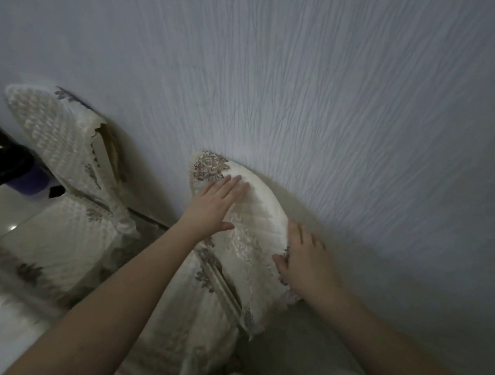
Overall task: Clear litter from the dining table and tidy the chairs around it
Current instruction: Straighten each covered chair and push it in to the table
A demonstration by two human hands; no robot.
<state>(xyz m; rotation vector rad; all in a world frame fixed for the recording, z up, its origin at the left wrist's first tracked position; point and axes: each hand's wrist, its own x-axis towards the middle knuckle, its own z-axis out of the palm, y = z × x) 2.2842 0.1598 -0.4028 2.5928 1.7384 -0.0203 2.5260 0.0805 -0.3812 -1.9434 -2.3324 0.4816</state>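
both hands lie on a cream quilted chair cover [255, 218]: left hand [212, 206] flat, fingers [231, 185] straight, right hand [305, 262] curled over its edge. covered chair stands against a textured wall [311, 87], a second covered chair [70, 150] to its left.

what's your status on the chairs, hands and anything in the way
Left hand flat on near chair's backrest cover, right hand at its edge. Second chair left. Wall directly behind.

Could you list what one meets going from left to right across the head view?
Dark cup → left chair's quilted cover → left hand, flat on the nearer chair's cover → right hand at its right edge, with textured wall behind.
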